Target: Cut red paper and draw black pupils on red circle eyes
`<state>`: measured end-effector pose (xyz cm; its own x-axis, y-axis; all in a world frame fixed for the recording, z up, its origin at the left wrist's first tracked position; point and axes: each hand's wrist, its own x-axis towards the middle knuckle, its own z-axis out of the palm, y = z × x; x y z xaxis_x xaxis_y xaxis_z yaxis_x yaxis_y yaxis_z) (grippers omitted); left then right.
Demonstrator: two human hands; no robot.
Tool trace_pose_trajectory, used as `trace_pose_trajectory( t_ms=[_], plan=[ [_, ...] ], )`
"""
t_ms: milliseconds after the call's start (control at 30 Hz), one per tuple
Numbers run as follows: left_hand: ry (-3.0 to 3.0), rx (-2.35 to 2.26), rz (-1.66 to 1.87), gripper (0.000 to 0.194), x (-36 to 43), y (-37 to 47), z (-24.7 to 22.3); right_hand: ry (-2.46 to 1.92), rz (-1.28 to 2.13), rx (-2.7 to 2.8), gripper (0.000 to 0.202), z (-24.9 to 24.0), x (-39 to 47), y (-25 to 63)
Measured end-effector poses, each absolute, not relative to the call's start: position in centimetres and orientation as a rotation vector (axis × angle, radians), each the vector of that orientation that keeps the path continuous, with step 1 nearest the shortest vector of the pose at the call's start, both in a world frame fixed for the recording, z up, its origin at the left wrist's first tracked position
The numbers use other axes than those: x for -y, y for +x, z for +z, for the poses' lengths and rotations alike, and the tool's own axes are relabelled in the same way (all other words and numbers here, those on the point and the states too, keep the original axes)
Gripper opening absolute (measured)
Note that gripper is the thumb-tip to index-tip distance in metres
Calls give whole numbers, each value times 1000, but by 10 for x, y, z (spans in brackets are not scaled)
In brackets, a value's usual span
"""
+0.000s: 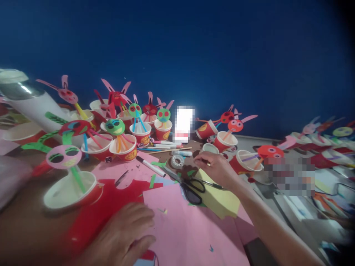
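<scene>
My left hand (119, 231) rests low over the red paper (97, 201) and the edge of a pink sheet (191, 221), fingers loosely bent and thumb apart, holding nothing visible. Reaching forward, my right hand (215, 166) has its fingers bent together just right of a roll of clear tape (177, 161); anything between the fingertips is too small to make out. Black-handled scissors (191, 190) lie on the papers below it, partly over yellow paper (222, 201). A white marker (151, 166) with a black cap lies left of the scissors.
Paper cups with straw-necked paper heads, such as a pink-faced one (63, 157) and a green-faced one (115, 127), stand across the table. A tipped cup (207, 129) lies at the back. A large bottle (41, 107) leans at left; a blue wall (177, 55) rises behind.
</scene>
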<state>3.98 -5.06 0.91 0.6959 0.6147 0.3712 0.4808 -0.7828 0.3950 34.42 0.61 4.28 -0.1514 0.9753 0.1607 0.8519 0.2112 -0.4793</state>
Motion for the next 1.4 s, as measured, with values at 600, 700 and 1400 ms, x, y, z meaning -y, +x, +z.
trace_pose_trajectory(
  t_ms=[600,700,1400],
  plan=[
    [2500,-1225,513,30,19,31,-20,-1219,229,2543,32,-6,25,266],
    [2406,-1197,590,28,16,29,-19,-1242,188,2560,42,-11,29,256],
    [2463,-1223,611,31,30,24,-17,-1072,1081,1169,10,21,-6,315]
  ],
)
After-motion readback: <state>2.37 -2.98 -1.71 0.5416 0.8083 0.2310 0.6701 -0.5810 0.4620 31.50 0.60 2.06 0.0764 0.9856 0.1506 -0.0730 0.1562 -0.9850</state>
